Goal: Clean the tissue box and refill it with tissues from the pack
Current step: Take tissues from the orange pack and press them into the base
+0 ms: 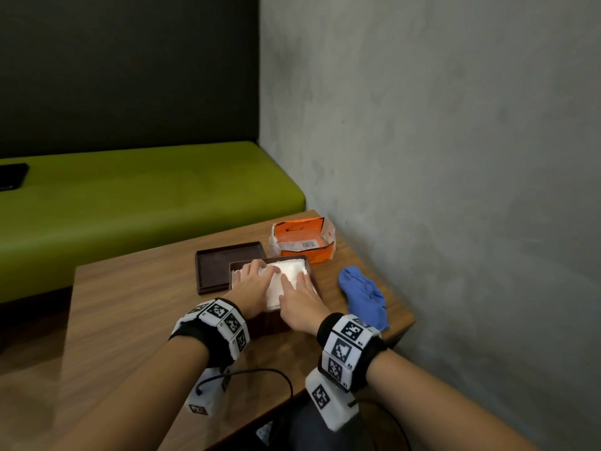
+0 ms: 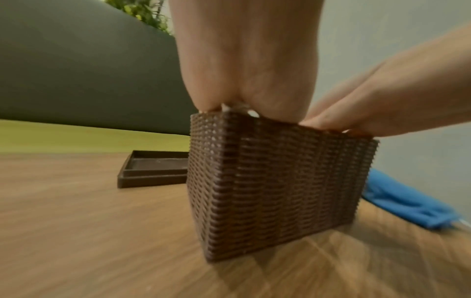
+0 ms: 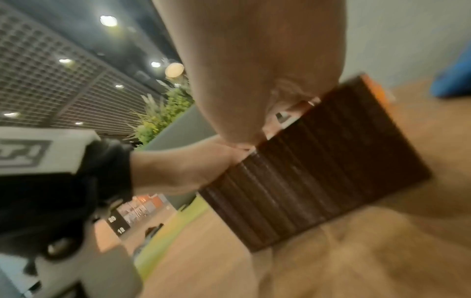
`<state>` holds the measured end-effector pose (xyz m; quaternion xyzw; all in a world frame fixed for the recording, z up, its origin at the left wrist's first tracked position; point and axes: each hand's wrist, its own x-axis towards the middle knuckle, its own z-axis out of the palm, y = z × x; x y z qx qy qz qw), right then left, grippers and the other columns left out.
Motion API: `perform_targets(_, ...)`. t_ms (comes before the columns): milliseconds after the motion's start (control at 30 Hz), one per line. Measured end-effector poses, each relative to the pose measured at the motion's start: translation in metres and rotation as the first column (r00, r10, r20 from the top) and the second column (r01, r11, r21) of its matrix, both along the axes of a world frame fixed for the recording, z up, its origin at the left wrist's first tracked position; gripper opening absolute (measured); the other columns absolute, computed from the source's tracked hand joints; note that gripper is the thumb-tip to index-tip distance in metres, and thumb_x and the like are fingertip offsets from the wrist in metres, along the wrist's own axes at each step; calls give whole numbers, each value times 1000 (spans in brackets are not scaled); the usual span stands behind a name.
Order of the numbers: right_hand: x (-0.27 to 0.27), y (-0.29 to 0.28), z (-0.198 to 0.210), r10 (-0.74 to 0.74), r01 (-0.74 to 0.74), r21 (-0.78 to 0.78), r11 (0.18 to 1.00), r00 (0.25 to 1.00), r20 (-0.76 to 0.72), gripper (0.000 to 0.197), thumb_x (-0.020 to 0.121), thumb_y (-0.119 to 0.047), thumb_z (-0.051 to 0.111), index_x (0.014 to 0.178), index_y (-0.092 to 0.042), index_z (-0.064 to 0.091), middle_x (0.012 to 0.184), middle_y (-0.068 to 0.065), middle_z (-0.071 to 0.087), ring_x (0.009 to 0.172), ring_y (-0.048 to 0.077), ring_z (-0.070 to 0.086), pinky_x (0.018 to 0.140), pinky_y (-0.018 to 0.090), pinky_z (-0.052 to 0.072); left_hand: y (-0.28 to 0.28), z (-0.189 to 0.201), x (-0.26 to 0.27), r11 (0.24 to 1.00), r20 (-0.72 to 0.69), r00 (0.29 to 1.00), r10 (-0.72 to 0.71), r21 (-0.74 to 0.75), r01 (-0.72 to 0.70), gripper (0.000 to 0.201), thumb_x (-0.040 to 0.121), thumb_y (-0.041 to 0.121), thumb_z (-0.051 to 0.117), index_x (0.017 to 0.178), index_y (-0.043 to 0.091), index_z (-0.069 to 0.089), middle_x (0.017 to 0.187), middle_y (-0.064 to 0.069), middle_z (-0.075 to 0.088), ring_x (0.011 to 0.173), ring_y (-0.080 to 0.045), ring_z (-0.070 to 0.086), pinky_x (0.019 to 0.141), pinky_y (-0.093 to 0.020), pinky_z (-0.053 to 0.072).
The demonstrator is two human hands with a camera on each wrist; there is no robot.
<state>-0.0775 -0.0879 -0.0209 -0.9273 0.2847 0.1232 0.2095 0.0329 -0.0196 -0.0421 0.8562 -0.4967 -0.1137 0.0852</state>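
Wooden table [image 1: 136, 297] in a corner, green padded bench [image 1: 146, 196] behind it, dark panel [image 1: 130, 66] above the bench, grey wall [image 1: 439, 125] alongside, black flat object [image 1: 11, 180] on the bench, leafy plants [image 3: 163, 115] beyond.

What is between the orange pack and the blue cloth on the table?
Nothing: in the head view, only bare wooden table shows between the orange tissue pack and the blue cloth.

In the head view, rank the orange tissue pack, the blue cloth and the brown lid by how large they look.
1. brown lid, partly hidden by the tissue box
2. orange tissue pack and blue cloth: too alike to rank.
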Motion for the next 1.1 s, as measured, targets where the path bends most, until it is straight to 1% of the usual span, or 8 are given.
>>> perform_targets(133,-2,1,14,-53,83,-103,991,964,262,44,90,-9,44,133,-8,35,140,18,33,130,35,32,104,42,36,5,9,2,949,136,990,25,-316,19,30,73,-7,56,101,4,59,105,-18,54,95,-36,53,74,-48,52)
perform_targets(233,-4,9,19,-6,95,-287,953,956,294,33,87,-5,46,121,-7,45,127,17,44,115,33,44,93,40,41,12,13,-5,966,330,939,96,-260,-7,25,61,-2,72,79,5,56,80,-14,58,67,-30,60,40,-33,51)
perform_targets(400,2,8,25,-51,80,-233,969,990,128,26,91,-4,46,117,-3,47,123,18,54,114,35,53,90,39,47,5,12,-19,994,362,926,111,-54,-98,32,92,2,39,124,4,41,125,-14,47,113,-29,53,85,-31,50)
perform_targets(533,8,-6,40,20,-2,-197,981,996,92,23,89,-2,47,112,-2,52,122,19,54,112,35,54,89,40,47,4,23,-12,968,135,974,182,-199,-153,24,90,0,39,112,0,48,118,-18,49,105,-37,54,81,-42,47)
perform_targets(667,12,-40,47,-32,63,-99,993,955,296,20,83,5,49,94,-5,62,106,14,57,97,30,56,71,30,40,11,28,34,795,-98,921,377,-476,-376,17,88,2,42,100,-3,54,108,-23,53,100,-39,53,79,-47,44)
perform_targets(767,12,-49,40,32,-21,-31,999,917,398,20,84,2,55,99,-7,66,98,9,58,91,20,52,76,29,39,20,8,71,827,-207,873,442,-283,-486,25,86,-3,42,104,-4,58,114,-25,54,105,-41,53,88,-46,44)
perform_targets(900,20,-25,23,370,-384,-18,923,875,311,32,91,-19,56,122,-16,58,134,12,47,126,24,39,108,37,29,23,-21,90,954,-114,949,294,-32,-299,25,86,7,50,109,3,59,117,-21,59,108,-37,57,92,-41,46)
perform_targets(1100,40,-9,3,397,-403,86,911,915,78,46,90,-31,56,135,-32,43,155,8,15,144,28,1,115,58,0,21,-20,77,973,2,978,207,101,-207,24,87,15,47,109,10,55,118,-12,57,116,-30,53,93,-40,41)
